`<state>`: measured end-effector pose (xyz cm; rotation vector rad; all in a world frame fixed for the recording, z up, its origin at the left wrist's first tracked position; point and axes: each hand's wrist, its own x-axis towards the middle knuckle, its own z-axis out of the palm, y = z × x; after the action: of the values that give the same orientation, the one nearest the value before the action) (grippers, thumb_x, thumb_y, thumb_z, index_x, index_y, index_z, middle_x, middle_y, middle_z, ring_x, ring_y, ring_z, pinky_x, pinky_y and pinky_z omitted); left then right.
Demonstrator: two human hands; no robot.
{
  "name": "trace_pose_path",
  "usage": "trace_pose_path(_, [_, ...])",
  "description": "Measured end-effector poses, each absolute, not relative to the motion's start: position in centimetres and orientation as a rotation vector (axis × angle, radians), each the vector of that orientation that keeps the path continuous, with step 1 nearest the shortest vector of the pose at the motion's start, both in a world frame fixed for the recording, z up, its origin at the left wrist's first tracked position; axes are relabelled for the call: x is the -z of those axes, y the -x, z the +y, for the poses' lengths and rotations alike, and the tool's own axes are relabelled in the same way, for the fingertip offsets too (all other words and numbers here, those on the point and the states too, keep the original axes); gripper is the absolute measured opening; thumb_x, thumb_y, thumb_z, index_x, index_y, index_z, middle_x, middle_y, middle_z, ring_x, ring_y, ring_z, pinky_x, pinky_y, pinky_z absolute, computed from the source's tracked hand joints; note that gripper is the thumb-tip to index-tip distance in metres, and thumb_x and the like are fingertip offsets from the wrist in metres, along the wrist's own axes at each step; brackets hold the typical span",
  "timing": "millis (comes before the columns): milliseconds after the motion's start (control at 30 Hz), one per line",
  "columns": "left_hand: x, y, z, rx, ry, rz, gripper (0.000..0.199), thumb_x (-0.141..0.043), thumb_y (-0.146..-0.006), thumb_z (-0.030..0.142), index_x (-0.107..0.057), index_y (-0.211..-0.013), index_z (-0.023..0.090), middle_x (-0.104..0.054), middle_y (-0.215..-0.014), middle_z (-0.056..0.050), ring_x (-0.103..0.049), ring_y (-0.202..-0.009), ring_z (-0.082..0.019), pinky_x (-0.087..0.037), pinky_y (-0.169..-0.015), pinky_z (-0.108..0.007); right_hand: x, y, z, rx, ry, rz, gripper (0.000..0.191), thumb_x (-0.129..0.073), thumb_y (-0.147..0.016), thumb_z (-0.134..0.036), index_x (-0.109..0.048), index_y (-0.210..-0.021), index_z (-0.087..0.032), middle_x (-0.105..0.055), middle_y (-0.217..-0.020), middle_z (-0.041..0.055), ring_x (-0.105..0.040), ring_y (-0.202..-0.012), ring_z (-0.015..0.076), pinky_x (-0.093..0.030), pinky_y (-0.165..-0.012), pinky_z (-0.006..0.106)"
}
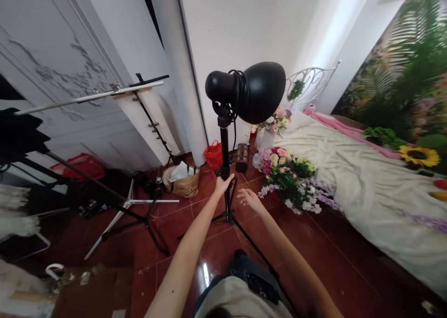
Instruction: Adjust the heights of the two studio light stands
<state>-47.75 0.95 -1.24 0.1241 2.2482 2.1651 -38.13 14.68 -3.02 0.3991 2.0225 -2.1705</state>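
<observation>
In front of me stands a black studio lamp (263, 92) with a dome-shaped reflector, its cable coiled round the neck. It sits on top of a black light stand (224, 145) whose tripod legs are spread on the floor. My left hand (222, 186) is wrapped around the stand's pole, just below a clamp knob. My right hand (248, 199) is a little to the right of the pole, apart from it, with fingers spread and nothing in them.
Bunches of artificial flowers (286, 173) lie beside a bed with a cream cover (352, 169) on the right. A wicker basket (185, 183), a red bag (213, 155) and a small chest (242, 157) stand behind the lamp. Other stand legs (139, 218) spread on the left.
</observation>
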Motion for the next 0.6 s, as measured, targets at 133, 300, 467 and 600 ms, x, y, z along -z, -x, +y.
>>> trace_pose_path(133, [1.9,48.9,2.0,-2.249,0.024,2.280,0.031,-0.074,-0.060,0.039,-0.061,-0.076,0.016,-0.068,-0.081,-0.007,-0.063,-0.071,-0.017,-0.052,-0.070,-0.032,2.1,44.1,14.2,2.111,-0.477,2.049,0.030,-0.047,-0.089,-0.043,-0.056,-0.089,-0.014,-0.067,-0.081,0.0080,-0.057,-0.050,0.0080,-0.045,-0.045,0.018])
trace_pose_path(300, [2.4,49.1,3.0,-2.314,0.196,2.284,0.029,-0.073,-0.060,0.036,-0.060,-0.076,0.015,-0.069,-0.079,-0.008,-0.065,-0.069,-0.019,-0.053,-0.067,-0.032,2.4,47.2,14.3,2.103,-0.428,1.996,0.027,-0.057,-0.083,-0.040,-0.060,-0.080,-0.013,-0.066,-0.073,0.0054,-0.052,-0.048,0.0068,-0.044,-0.047,0.017])
trace_pose_path(467, [2.6,49.1,4.3,-2.357,0.453,2.413,0.022,-0.070,-0.064,0.029,-0.062,-0.078,0.015,-0.070,-0.084,-0.012,-0.066,-0.086,-0.024,-0.052,-0.078,-0.035,3.2,47.8,15.4,2.170,-0.343,1.829,0.022,-0.062,-0.077,-0.035,-0.060,-0.076,-0.013,-0.064,-0.069,0.0030,-0.050,-0.050,0.0061,-0.042,-0.051,0.017])
trace_pose_path(600, [2.7,49.3,4.9,-2.344,0.479,2.480,0.016,-0.069,-0.065,0.025,-0.063,-0.076,0.016,-0.070,-0.079,-0.011,-0.065,-0.093,-0.025,-0.051,-0.083,-0.035,4.5,47.7,16.0,2.224,-0.147,1.914,0.031,-0.064,-0.072,-0.040,-0.065,-0.090,-0.015,-0.068,-0.084,0.0051,-0.057,-0.064,0.0093,-0.044,-0.057,0.019])
